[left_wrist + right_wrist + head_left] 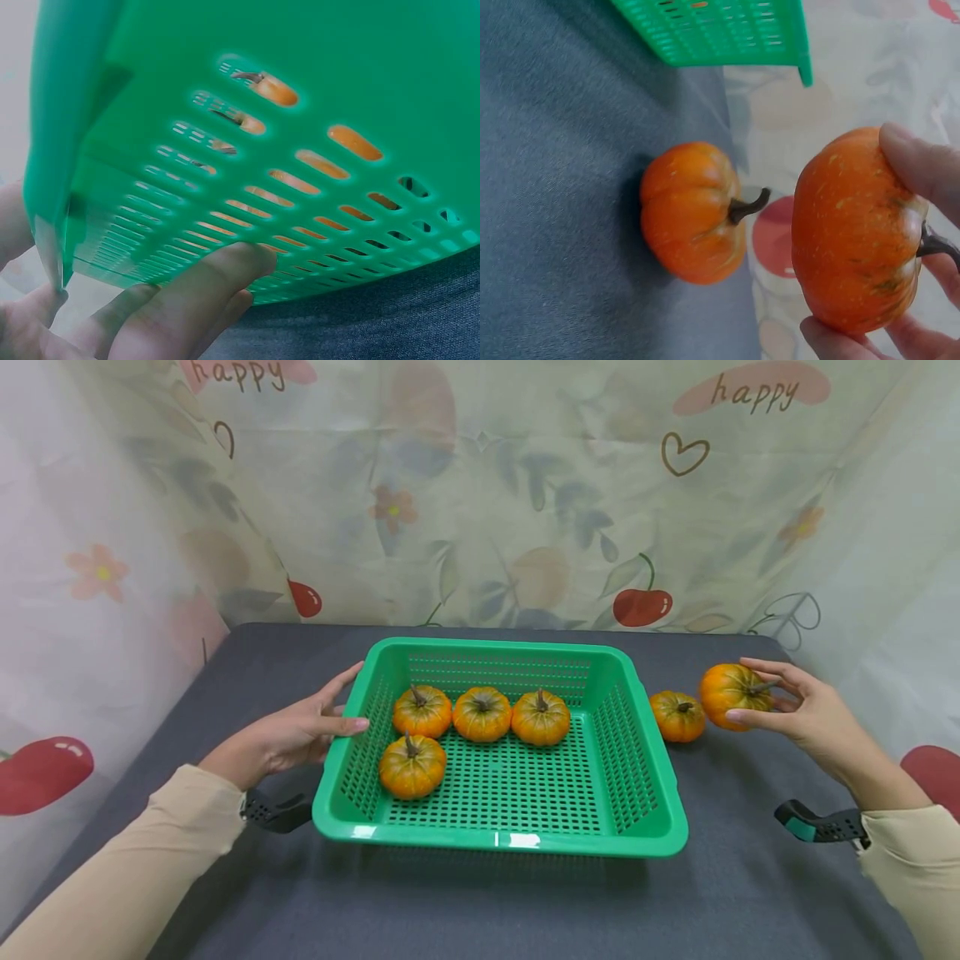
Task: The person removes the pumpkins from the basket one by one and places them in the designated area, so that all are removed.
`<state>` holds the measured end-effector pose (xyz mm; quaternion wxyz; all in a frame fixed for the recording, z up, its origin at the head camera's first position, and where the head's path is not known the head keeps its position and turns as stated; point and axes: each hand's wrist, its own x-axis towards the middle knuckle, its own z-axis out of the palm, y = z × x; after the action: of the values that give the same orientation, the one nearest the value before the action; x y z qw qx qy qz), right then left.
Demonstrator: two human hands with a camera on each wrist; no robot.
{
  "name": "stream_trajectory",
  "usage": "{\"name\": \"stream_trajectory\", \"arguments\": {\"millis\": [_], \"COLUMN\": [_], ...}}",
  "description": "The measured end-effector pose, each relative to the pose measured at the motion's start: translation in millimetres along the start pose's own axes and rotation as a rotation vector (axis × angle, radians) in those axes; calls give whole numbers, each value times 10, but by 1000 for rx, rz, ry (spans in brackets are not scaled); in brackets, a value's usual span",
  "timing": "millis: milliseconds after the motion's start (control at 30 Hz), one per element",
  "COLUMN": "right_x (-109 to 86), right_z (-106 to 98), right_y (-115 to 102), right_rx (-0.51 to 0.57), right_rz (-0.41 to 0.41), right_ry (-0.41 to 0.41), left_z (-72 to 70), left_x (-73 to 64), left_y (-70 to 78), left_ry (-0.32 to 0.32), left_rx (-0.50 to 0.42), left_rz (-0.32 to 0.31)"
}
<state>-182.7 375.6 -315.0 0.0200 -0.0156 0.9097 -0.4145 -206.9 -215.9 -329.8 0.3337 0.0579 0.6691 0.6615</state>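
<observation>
A green plastic basket [495, 842] with slotted walls stands on the table, several small orange pumpkins [412, 767] inside it toward the left and back. My left hand [303, 731] grips the basket's left side, thumb over the rim and fingers [202, 292] against the outer wall. To the right of the basket, my right hand [795, 702] holds a small pumpkin [859, 232] between thumb and fingers, raised off the table. Another pumpkin [694, 214] sits on the table between the basket and the held one, its dark stem showing.
A dark grey cloth covers the table [480, 910]. Behind it and at both sides hangs a pale printed curtain [480, 527] with cherries, flowers and lettering. Black straps [277, 812] hang at both wrists.
</observation>
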Motion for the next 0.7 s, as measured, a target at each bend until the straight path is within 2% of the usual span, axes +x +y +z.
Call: {"name": "stream_trajectory", "arguments": {"millis": [200,400,700], "right_x": [55,90,118], "right_z": [26,40,42], "right_y": [91,148,245], "right_rx": [-2,14,-16], "right_rz": [74,108,146], "right_ry": [-3,20,32], "left_z": [4,8,8], "left_x": [0,7,-1], "left_y": [9,16,15], "left_ry": [1,3,6], "left_rx": [-2,7,5], "left_rz": [-2,-6,-13]}}
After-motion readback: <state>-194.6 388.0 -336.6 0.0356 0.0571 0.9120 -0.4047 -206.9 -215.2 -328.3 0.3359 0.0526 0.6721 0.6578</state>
